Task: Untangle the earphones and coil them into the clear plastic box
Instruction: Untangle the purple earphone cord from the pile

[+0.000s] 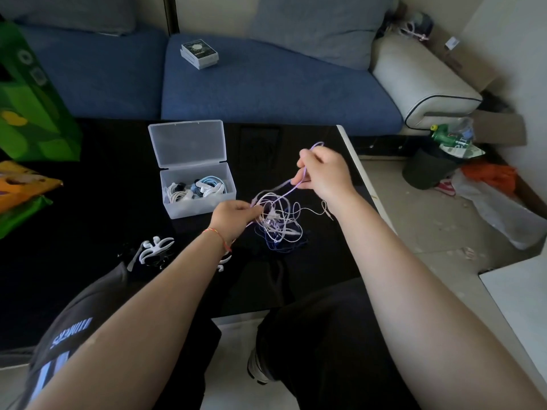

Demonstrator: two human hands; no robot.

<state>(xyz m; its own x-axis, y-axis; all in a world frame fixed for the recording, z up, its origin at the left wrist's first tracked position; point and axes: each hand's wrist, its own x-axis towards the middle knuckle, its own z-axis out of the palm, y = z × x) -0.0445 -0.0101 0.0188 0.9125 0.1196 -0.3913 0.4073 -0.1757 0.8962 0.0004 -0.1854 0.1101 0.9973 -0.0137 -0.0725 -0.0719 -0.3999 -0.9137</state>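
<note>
Head view looks down on a black glass table (118, 179) with the clear plastic box (197, 189) as the landmark: its lid stands open at the back, and coiled white and blue earphones already lie inside. Just right of the box and slightly nearer the person, a tangle of earphones (276, 221) in white, lilac and dark blue cable rests on the table. The left hand (232, 214) sits at the tangle's box-side edge, fingers curled, pinching strands at its fingertips. The right hand (321, 171) is raised farther right of the box, fingers curled round a lilac cable (296, 184); one loop sticks out above the knuckles, and from under the fingers the cable runs down and back toward the tangle. A thin white strand with a jack plug trails off the tangle under the right wrist. Nearer the person than the box, white ear hooks (155, 247) lie on the table. Beyond the box, a small dark packet (199, 53) sits on a blue sofa (266, 84)
</note>
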